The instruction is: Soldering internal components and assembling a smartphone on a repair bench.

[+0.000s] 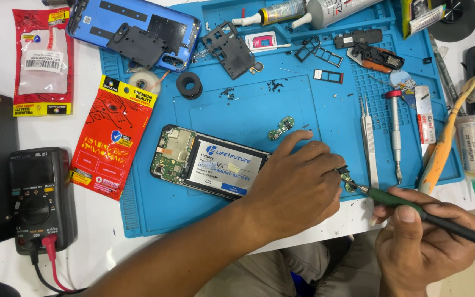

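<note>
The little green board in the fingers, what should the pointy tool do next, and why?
Probably ease the soldering iron tip a touch onto the small green board. The left hand pinches that board at the blue mat's edge, and the right hand has the tip right at it, contact unclear.

We see a matt blue rubbery work mat (281, 110) under a glossy opened phone (207, 162) with bare green circuit board. The tweezers (368, 140) gleam as smooth metal; the red pouch (114, 137) shines like plastic film; the multimeter (38, 198) looks dull black plastic.
</note>
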